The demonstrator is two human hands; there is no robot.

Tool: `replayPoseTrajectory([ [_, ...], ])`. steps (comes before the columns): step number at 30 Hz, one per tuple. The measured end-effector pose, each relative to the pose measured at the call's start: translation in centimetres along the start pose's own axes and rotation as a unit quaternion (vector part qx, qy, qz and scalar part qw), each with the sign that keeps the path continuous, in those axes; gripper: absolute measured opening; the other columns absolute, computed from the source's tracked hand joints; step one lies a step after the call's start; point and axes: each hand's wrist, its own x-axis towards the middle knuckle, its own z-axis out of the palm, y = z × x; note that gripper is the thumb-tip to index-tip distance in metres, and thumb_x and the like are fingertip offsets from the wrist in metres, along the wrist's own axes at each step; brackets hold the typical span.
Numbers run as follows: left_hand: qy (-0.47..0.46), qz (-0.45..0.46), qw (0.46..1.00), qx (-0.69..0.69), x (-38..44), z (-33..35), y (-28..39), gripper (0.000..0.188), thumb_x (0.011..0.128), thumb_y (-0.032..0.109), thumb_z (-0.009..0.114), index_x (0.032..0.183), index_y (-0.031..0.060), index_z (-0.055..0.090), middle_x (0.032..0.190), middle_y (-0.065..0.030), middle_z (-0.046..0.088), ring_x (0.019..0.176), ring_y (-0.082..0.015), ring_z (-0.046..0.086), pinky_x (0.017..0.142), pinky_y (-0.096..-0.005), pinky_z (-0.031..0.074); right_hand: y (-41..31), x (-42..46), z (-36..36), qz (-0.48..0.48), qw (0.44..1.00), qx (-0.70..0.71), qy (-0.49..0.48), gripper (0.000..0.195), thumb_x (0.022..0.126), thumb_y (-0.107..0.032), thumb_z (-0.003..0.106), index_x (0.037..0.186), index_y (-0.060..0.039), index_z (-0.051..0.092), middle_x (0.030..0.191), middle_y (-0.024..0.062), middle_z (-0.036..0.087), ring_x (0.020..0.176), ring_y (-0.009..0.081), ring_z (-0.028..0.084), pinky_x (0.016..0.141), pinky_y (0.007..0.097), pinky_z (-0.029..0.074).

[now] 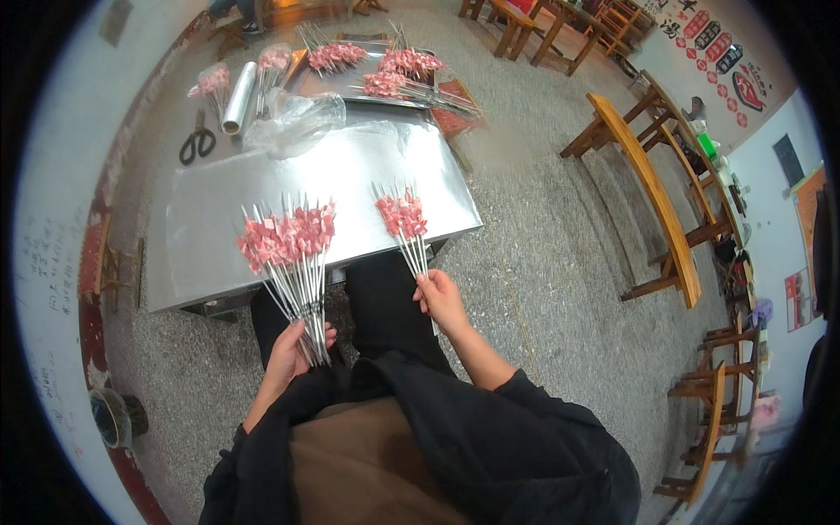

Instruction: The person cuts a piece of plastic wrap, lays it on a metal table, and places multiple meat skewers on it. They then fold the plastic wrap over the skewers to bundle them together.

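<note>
My left hand (295, 351) grips the lower ends of a large fanned bundle of meat skewers (289, 239) with metal sticks. The raw meat cubes on them lie over the near edge of a shiny metal table (203, 243). To the right, my right hand (438, 296) pinches a smaller bunch of meat skewers (402, 215) by the sticks, with the meat over the table's right part. The two bunches are apart. Further off, more meat skewers (336, 57) rest on a metal tray (308, 85).
On the table's far left are black-handled scissors (197, 143), a roll of plastic film (239, 98), two wrapped skewer bundles (215, 82) and a crumpled clear plastic bag (298, 121). Wooden benches (646, 190) stand to the right. A round container (110, 419) is at lower left.
</note>
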Motion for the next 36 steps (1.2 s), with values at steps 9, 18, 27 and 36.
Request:
replayPoseTrajectory([
  [9,-0.001,0.005,1.0,0.002,0.1,0.1,0.0,0.04,0.104,0.028,0.045,0.119,-0.0083,0.055,0.111,-0.0225,0.066,0.103,-0.0317,0.067,0.091,-0.043,0.057,-1.4,-0.2,0.2,0.057,0.996,0.073,-0.003,0.02,0.102,-0.024,0.052,0.103,-0.0044,0.058,0.077,0.0039,0.067,0.053,0.0073,0.054,0.049,0.0215,0.041],
  [18,-0.003,0.005,1.0,0.009,-0.1,0.1,0.2,0.041,0.104,0.028,0.046,0.12,-0.0082,0.055,0.112,-0.0219,0.066,0.103,-0.0308,0.067,0.091,-0.0423,0.057,-1.9,-0.2,0.1,0.072,0.993,0.094,0.016,0.02,0.102,-0.019,0.052,0.11,-0.0017,0.057,0.081,0.0068,0.067,0.056,0.0091,0.056,0.053,0.0217,0.046],
  [27,-0.009,-0.001,1.0,-0.012,0.0,0.3,0.1,0.043,0.104,0.03,0.046,0.122,-0.0075,0.055,0.113,-0.0207,0.066,0.104,-0.0306,0.067,0.091,-0.0415,0.056,-0.3,0.5,-0.7,-0.017,0.996,-0.019,0.08,0.02,0.098,-0.016,0.056,0.104,0.0014,0.063,0.087,0.0099,0.068,0.067,0.0155,0.064,0.061,0.0275,0.051],
  [36,-0.013,-0.002,1.0,-0.009,-0.1,0.3,0.2,0.043,0.104,0.03,0.045,0.122,-0.0068,0.056,0.111,-0.0196,0.066,0.104,-0.0299,0.067,0.091,-0.0411,0.056,1.2,0.6,-1.8,-0.193,0.925,-0.285,0.16,0.018,0.092,-0.015,0.062,0.102,-0.0018,0.07,0.086,0.0132,0.064,0.082,0.0249,0.061,0.076,0.0347,0.049],
])
